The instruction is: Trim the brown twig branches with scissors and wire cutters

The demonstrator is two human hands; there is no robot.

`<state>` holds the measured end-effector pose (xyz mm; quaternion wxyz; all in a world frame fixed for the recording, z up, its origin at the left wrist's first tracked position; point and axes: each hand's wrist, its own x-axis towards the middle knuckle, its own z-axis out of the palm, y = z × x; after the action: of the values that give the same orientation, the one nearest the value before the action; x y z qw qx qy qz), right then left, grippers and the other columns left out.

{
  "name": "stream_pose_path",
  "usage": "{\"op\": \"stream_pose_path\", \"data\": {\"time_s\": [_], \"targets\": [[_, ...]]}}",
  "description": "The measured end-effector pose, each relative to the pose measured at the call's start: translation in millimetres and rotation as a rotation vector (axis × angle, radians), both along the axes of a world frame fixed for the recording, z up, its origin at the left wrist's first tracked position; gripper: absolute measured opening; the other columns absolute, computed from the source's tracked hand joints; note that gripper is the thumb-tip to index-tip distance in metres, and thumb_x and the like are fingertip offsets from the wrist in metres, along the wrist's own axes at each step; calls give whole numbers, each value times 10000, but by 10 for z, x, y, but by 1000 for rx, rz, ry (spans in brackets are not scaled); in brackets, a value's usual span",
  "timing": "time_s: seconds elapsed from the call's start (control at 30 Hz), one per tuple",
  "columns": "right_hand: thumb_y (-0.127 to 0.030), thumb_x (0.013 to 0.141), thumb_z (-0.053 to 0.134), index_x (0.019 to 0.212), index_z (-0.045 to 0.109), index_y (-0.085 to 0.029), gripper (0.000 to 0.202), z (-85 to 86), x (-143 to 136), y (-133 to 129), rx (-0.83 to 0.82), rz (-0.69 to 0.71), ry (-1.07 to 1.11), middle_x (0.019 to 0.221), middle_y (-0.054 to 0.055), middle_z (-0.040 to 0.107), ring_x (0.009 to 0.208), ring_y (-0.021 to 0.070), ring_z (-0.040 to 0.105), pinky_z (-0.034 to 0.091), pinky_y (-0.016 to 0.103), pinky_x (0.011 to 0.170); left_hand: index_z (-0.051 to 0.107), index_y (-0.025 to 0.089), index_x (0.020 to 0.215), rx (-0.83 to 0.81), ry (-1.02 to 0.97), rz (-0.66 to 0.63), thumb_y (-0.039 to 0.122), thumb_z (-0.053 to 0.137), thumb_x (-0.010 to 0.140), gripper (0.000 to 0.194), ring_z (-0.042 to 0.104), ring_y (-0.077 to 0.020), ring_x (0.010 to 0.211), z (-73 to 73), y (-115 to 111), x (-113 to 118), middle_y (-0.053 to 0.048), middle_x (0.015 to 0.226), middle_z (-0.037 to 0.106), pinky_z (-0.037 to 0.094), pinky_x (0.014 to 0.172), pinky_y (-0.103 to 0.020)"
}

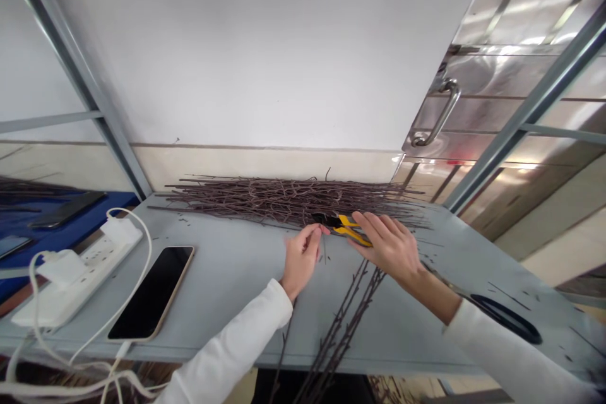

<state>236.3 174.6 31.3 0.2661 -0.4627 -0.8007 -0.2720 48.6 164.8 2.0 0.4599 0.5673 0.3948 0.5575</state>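
In the head view my right hand [391, 246] is wrapped round the yellow handles of a pair of pliers [348, 227], whose dark jaws point left. My left hand [303, 255] is pinched at the jaws, on a thin dark twig [294, 315] that runs down past the wrist. Behind both hands a long pile of dark twigs [265, 196] lies across the back of the grey table [227, 278]. Several knobbly twigs [348, 325] lean over the front edge below my right hand.
A phone [154, 293] on a cable and a white power strip [80, 278] lie at the left. Scissors with black handles [506, 319] lie partly under my right forearm. Grey metal posts [530, 117] rise on both sides, and cut bits dot the table.
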Motion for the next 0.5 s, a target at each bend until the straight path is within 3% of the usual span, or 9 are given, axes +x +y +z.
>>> {"op": "stream_pose_path", "data": {"time_s": [0.13, 0.27, 0.37, 0.43, 0.5], "targets": [[-366, 862, 514, 1129, 626, -192, 338, -13, -34, 35, -39, 12, 33, 973, 119, 696, 821, 252, 654, 518, 359, 700, 632, 162, 908, -41, -22, 13, 549, 443, 869, 432, 276, -76, 368, 7, 4, 3, 93, 435, 338, 230, 396, -207], [-359, 806, 539, 1061, 631, -202, 314, 102, -48, 34, -178, 93, 173, 985, 96, 684, 875, 251, 651, 515, 329, 700, 624, 161, 902, -6, 11, 37, 528, 441, 880, 410, 274, -74, 392, -15, 17, -6, 89, 470, 336, 228, 406, -208], [-447, 772, 556, 967, 622, -208, 315, 251, -104, -43, -517, 119, 499, 822, 49, 656, 679, 196, 617, 475, 292, 561, 608, 169, 901, 40, 19, 42, 509, 433, 893, 383, 261, -76, 417, -47, 38, -14, 85, 498, 332, 220, 417, -211], [-500, 781, 538, 863, 586, -208, 306, 389, -155, -123, -841, 181, 813, 664, 3, 554, 510, 134, 495, 390, 265, 449, 603, 174, 905, 68, 15, 50, 504, 439, 894, 369, 268, -79, 436, -70, 52, -19, 81, 514, 334, 221, 428, -212], [-511, 799, 512, 821, 529, -217, 295, 564, -173, -213, -1015, 298, 1135, 650, -20, 464, 468, 98, 397, 320, 249, 404, 598, 177, 904, 75, 4, 49, 508, 445, 892, 365, 281, -82, 450, -87, 61, -20, 78, 521, 335, 227, 436, -212]]}}
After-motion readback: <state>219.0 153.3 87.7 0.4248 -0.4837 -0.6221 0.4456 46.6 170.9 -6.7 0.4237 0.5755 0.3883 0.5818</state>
